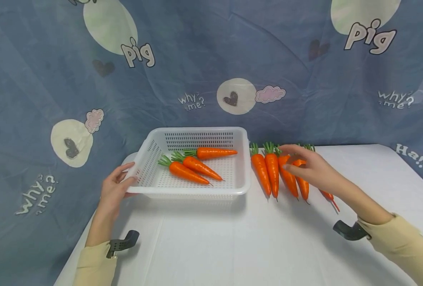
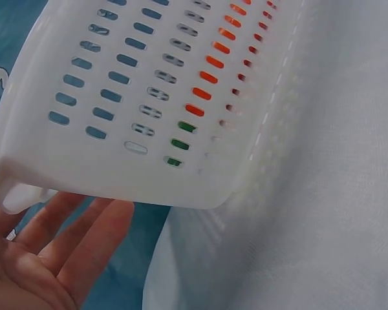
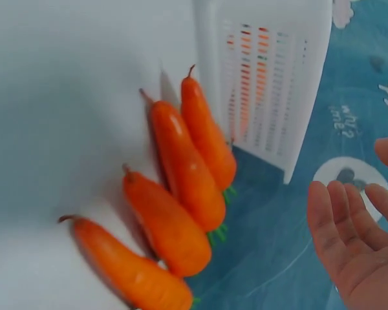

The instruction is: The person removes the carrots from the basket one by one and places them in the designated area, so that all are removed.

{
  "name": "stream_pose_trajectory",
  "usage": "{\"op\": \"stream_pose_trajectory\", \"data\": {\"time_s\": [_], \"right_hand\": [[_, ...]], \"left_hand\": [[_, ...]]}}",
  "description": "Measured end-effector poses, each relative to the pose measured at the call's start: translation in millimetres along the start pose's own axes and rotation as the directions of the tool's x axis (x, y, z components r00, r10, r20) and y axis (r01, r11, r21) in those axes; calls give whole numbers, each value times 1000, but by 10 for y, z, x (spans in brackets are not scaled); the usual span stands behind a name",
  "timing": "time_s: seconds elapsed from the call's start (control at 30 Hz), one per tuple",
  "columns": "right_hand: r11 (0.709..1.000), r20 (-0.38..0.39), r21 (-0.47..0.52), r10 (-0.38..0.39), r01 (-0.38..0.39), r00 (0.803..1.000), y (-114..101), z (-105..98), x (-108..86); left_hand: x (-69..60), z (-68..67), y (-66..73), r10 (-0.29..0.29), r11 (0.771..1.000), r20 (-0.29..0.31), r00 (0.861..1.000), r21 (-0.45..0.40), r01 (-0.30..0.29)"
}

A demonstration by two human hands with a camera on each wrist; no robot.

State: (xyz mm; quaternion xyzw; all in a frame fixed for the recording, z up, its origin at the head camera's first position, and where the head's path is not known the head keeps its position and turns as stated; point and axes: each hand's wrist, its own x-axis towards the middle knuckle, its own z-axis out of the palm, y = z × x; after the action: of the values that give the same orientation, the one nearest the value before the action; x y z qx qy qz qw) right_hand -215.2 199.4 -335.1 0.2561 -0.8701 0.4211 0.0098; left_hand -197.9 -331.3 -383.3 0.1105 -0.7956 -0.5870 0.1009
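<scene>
A white plastic basket [image 1: 193, 191] with slotted walls holds three orange carrots with green tops; one carrot [image 1: 216, 153] lies behind the other two. At the basket's left end, my left hand [image 1: 114, 190] holds the rim, thumb over it and fingers outside and below. In the left wrist view those fingers [image 2: 94, 248] show beneath the rim corner. My right hand [image 1: 309, 167] hovers over a row of several carrots [image 1: 273, 172] right of the basket, partly hiding some. The right wrist view shows its fingers loosely bent, apart from the carrots [image 3: 187, 165], with nothing held.
A white cloth-covered table [image 1: 204, 242] lies under everything. Behind it and at the left hangs a blue printed curtain [image 1: 197, 59], close to the basket's back wall. One carrot [image 1: 328, 195] lies at the right end of the row, under the right forearm.
</scene>
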Motion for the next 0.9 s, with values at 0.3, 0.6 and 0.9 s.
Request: {"op": "stream_pose_trajectory", "data": {"time_s": [0.3,0.6,0.9], "right_hand": [[1000,29,-9,2,-1,1000,-117,115,185],[999,51,-19,-37,38,998,-234,244,349],[995,75,-12,-94,96,993,-350,341,608]], "left_hand": [[4,-11,11,-13,1000,9,1000,5,13],[49,2,-104,21,1000,-17,1000,4,-20],[-5,-3,0,-5,1000,9,1000,9,5]]}}
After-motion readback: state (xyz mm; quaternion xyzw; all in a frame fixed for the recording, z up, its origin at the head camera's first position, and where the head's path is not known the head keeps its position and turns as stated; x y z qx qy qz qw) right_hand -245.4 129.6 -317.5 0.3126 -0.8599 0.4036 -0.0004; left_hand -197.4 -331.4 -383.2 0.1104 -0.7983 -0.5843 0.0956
